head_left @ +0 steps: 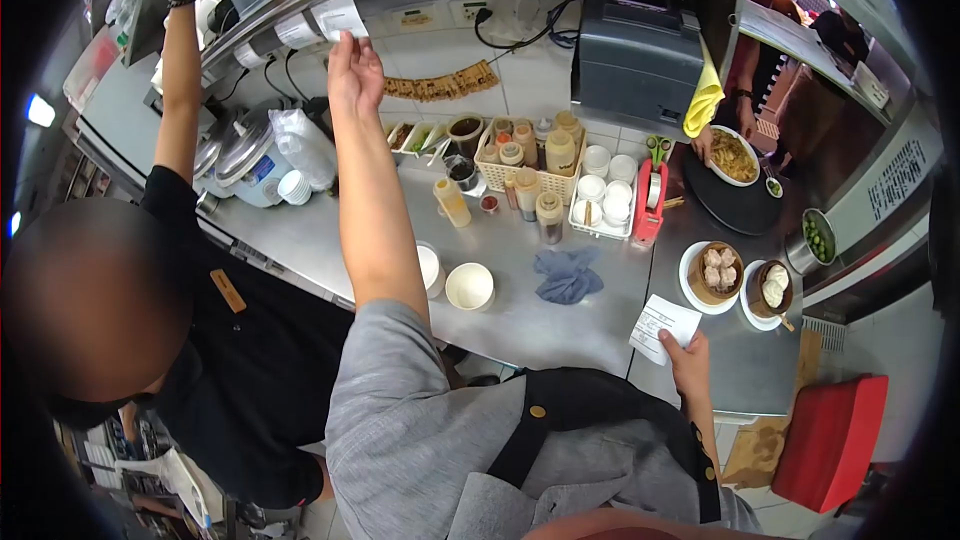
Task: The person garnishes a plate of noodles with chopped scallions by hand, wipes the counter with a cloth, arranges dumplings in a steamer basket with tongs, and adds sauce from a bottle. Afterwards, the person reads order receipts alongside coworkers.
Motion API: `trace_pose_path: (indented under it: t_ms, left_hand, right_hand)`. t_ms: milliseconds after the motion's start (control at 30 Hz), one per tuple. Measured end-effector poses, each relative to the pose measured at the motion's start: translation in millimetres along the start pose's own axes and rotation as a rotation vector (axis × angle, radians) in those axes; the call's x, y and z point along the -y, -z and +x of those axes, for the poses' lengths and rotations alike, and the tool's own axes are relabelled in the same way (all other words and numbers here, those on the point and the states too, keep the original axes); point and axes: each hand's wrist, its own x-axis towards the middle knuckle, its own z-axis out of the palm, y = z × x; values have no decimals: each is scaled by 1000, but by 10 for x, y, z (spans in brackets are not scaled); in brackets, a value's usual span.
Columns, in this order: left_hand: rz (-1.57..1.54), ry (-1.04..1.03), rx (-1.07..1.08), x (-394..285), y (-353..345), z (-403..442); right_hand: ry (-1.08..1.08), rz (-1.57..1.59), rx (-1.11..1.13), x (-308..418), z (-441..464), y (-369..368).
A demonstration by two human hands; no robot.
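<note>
My left hand (356, 78) is raised at the end of an outstretched arm, fingers stretched upward and nothing visibly gripped. Its fingertips are at the lower edge of a white paper slip (340, 16) hanging under the steel shelf; whether they touch it I cannot tell. Low on the right, my right hand (688, 364) pinches a printed order slip (664, 328) between thumb and fingers, above the counter edge. Beyond that slip, a bamboo steamer of dumplings (718, 272) sits on a white plate, beside a second steamer with white buns (773, 286).
A co-worker in black (250, 330) stands at left, one arm raised to the shelf. Another person's hand holds a noodle bowl (735, 156) over a black tray (715, 202). The steel counter (470, 345) carries white bowls (470, 287), a blue cloth (567, 275) and a sauce-bottle basket (550, 178).
</note>
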Motion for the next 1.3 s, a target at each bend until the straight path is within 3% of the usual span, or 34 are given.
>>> trace_pose_path:
  t_ms: [267,567,767,800,1000,1100,1200,1300]
  left_hand:
    - [-149,-1,56,820,-1173,-1517]
    - [-186,-22,89,882,-1639,-1329]
    - [-88,-7,84,834,-1452,-1333]
    - [42,-6,63,807,-1316,-1249]
    - [-293,92,-223,3,-620,-236]
    - [-256,-10,-43,-369,-101,285]
    - [-100,-100,-187,-458,326,519]
    - [-170,-31,-90,-260,56,29]
  right_hand:
    - [34,96,-68,107,-11,-73]
    - [89,122,-136,134,32,-14]
    - [110,107,-161,62,111,-9]
    - [112,92,-174,53,116,4]
    - [108,112,-205,5,134,103]
    - [99,130,-221,-50,152,121]
    - [87,156,-220,-82,180,80]
    - [71,138,-195,-7,192,-16]
